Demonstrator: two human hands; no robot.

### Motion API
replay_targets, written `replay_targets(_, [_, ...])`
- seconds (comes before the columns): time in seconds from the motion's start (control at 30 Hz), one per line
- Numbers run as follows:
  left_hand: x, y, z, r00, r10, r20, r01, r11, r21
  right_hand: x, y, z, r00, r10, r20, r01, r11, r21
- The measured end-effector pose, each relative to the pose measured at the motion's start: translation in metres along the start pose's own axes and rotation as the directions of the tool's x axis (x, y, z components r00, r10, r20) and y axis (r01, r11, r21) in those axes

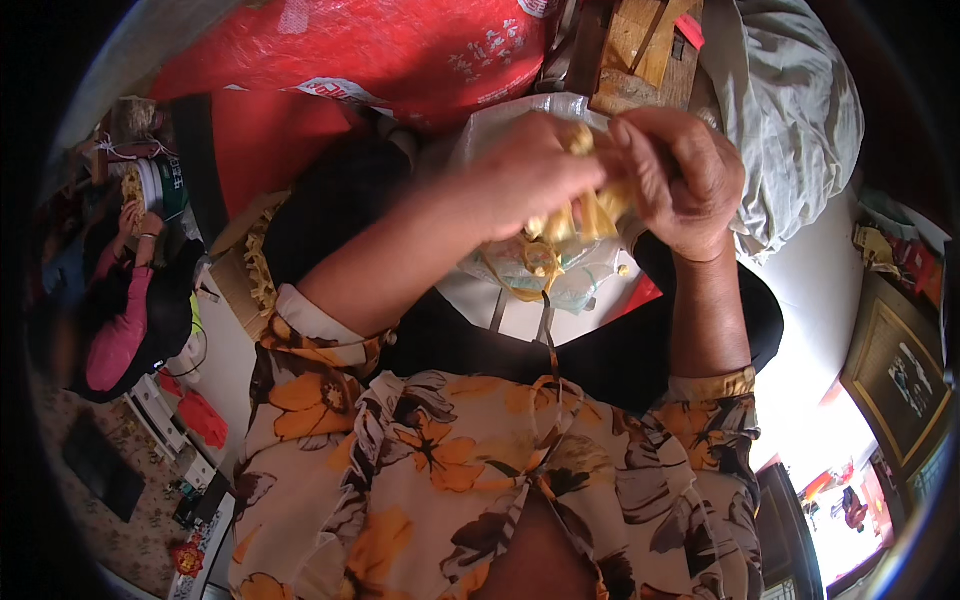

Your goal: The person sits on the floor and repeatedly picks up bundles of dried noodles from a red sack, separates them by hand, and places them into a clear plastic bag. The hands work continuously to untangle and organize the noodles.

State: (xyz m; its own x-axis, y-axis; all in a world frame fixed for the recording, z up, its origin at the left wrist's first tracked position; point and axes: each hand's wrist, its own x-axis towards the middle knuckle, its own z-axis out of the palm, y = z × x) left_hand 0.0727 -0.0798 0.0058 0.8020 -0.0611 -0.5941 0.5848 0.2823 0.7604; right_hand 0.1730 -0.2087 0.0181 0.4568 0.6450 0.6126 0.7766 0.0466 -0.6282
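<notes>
My left hand (536, 180), blurred, is closed around a bunch of glossy yellow ribbon-like strips (566, 221) that hang below the fingers. Close against it, my right hand (686, 176) has its thumb and fingers curled in a pinch at the same strips; the exact grip point is hidden. A small yellow knob (578, 139) pokes up above my left hand. Under both hands a clear plastic bag (487, 124) lies between my knees. Looped yellow strips (541, 259) and a small yellow piece (623, 270) rest over it.
A large red plastic sack (360, 45) bearing writing lies ahead. Beside it stand a wooden object (637, 60) and a pale cloth bundle (795, 135). At left, a cardboard box (236, 300) has yellow strips along its edge. Another person (124, 322) handles yellow strips near a tub (154, 187).
</notes>
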Motion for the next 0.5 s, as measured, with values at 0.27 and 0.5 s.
replay_targets(0.27, [-0.001,-0.005,0.013,0.999,0.013,0.041,0.0,0.952,-0.306,-0.001,-0.017,0.006,0.997,0.011,0.077,-0.02,0.993,0.116])
replay_targets(0.5, [-0.03,0.033,0.0,0.71,0.406,0.575,-0.423,0.899,-0.113,0.001,-0.015,-0.008,0.943,0.333,-0.024,-0.321,0.924,0.209])
